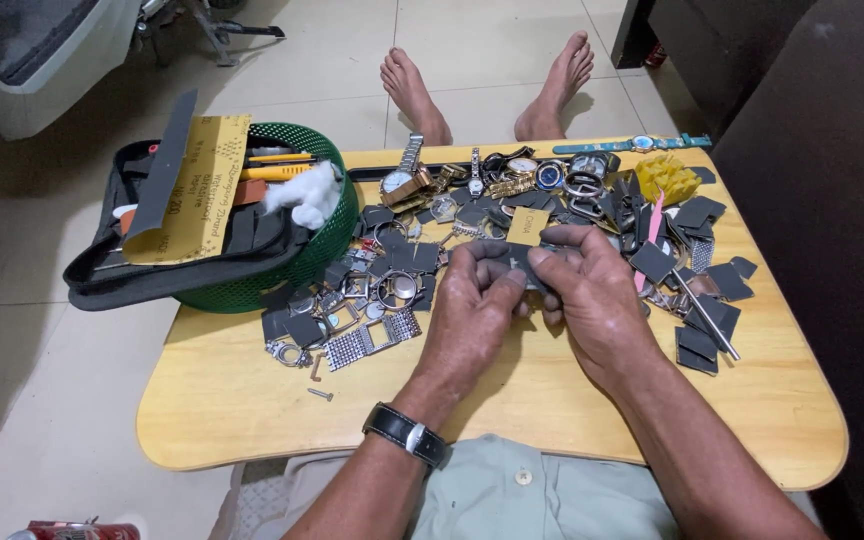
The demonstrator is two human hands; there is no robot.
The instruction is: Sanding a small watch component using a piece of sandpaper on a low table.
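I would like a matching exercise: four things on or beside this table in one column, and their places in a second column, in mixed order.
Things:
1. green basket
2. yellow sponge
3. loose screw
4. dark sandpaper piece

Places:
A. alone on bare wood, near left of the table
B. between the left hand and right hand
C. far left corner, holding a black tool case
D. far right corner

Pairs: 1-C, 2-D, 3-A, 4-B

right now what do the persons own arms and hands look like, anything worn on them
Both forearms are bare, with no sleeves or gloves. The left hand has a wristwatch with a black strap and silver case at its wrist. The right hand wears nothing visible.
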